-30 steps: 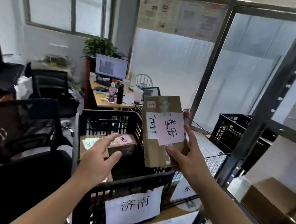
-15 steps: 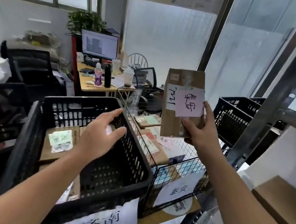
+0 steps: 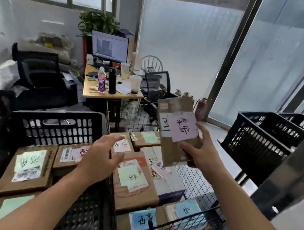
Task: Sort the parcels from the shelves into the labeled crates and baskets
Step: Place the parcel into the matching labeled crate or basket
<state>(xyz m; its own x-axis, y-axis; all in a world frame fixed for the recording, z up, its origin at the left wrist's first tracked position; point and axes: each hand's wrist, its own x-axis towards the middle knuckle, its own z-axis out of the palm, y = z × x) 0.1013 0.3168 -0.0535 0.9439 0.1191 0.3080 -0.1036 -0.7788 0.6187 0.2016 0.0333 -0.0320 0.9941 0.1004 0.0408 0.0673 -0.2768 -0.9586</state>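
My right hand [image 3: 200,148] grips a brown cardboard parcel [image 3: 176,130] with a pink handwritten label, held tilted above the wire basket [image 3: 196,183]. Several labelled parcels lie inside that basket, among them one with a green label [image 3: 133,177]. My left hand [image 3: 100,156] hovers with relaxed fingers over the wall between the basket and the black plastic crate [image 3: 56,125] on the left. It holds nothing. The crate holds flat parcels, one with a pale green label [image 3: 28,165].
Two more black crates [image 3: 259,135] stand at the right behind a metal shelf post [image 3: 294,165]. A desk [image 3: 111,90] with a monitor, bottles and cups, plus office chairs [image 3: 40,75], fills the room beyond.
The view has dropped and closed in on the basket and crate. My right hand has lowered the pink-labelled parcel toward the wire basket. My left hand has shifted right to the crate's edge.
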